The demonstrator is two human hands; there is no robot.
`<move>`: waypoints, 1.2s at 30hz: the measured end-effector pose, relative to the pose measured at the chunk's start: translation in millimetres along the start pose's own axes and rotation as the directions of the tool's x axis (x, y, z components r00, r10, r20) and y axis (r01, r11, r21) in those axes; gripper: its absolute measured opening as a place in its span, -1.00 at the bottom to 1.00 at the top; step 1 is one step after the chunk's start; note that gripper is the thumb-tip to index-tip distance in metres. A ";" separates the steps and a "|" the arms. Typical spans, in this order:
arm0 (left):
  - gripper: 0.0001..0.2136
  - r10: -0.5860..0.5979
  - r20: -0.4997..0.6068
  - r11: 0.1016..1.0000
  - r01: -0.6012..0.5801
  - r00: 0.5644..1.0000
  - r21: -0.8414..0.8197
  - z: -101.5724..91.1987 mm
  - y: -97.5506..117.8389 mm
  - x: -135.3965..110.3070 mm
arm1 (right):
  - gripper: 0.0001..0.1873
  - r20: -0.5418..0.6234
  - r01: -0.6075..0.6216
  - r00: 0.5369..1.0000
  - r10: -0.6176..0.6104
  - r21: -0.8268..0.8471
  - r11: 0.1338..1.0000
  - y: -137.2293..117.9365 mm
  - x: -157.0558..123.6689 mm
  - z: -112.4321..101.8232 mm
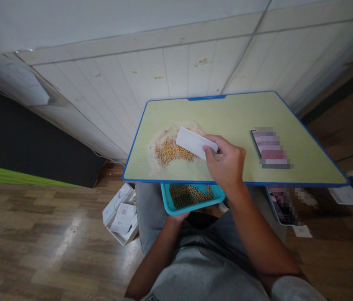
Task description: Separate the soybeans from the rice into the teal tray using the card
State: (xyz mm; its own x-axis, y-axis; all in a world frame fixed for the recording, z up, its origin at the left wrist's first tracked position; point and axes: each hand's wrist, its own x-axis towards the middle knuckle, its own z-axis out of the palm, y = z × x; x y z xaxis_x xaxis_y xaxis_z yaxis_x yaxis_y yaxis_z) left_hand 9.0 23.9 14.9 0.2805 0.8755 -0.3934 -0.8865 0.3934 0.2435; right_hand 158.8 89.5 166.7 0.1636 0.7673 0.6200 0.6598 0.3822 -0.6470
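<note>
My right hand [227,161] pinches one end of a flat white rectangular card or plate [193,142], whose other end is over a pile on the table. The pile mixes round yellow soybeans [171,150] with pale rice-like grains [157,165] spread around them. Below the table's near edge, my left hand [179,217] is under a turquoise plastic tray [167,205], which it supports from beneath; its fingers are mostly hidden. Inside the tray lie many more beans [191,195], partly shaded by the tabletop.
The yellow-green folding table [232,113] has a blue rim and stands against a white panelled wall [176,69]. A phone [270,148] lies on its right side, another phone [281,207] below the edge. An opened white box [121,215] sits at the left.
</note>
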 end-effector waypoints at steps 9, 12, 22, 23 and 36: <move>-0.41 0.033 -0.084 0.999 -0.032 0.996 0.005 15.8 1.1 -6.0 | -0.69 0.059 -0.008 0.998 0.009 -0.011 1.000 -3.4 -2.2 -0.4; -0.43 0.042 -0.104 0.999 -0.041 0.994 0.006 14.7 0.6 -6.0 | -0.69 0.105 -0.008 0.994 0.007 0.009 1.000 -3.8 -4.2 0.8; -0.42 0.044 -0.090 0.999 -0.046 0.995 -0.017 10.2 -1.1 -2.1 | -0.68 0.122 -0.014 0.992 0.014 -0.006 1.000 -1.3 -5.7 1.4; -0.41 0.039 -0.089 0.999 -0.040 0.995 -0.017 10.2 -0.6 -2.4 | -0.68 0.131 -0.011 0.991 0.010 0.004 1.000 -1.5 -5.9 1.1; -0.44 0.048 -0.090 0.998 -0.051 0.995 -0.027 -9.4 0.2 1.0 | -0.69 0.136 -0.006 0.991 0.003 0.021 1.000 -2.0 -7.5 0.6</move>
State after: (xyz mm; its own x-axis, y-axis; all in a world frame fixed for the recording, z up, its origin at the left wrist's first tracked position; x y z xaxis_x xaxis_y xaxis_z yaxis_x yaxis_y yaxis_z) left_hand 5.6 22.3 6.2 0.2030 0.8647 -0.4595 -0.9094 0.3404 0.2388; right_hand 155.8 83.3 163.2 0.0647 0.8313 0.5520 0.6431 0.3883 -0.6601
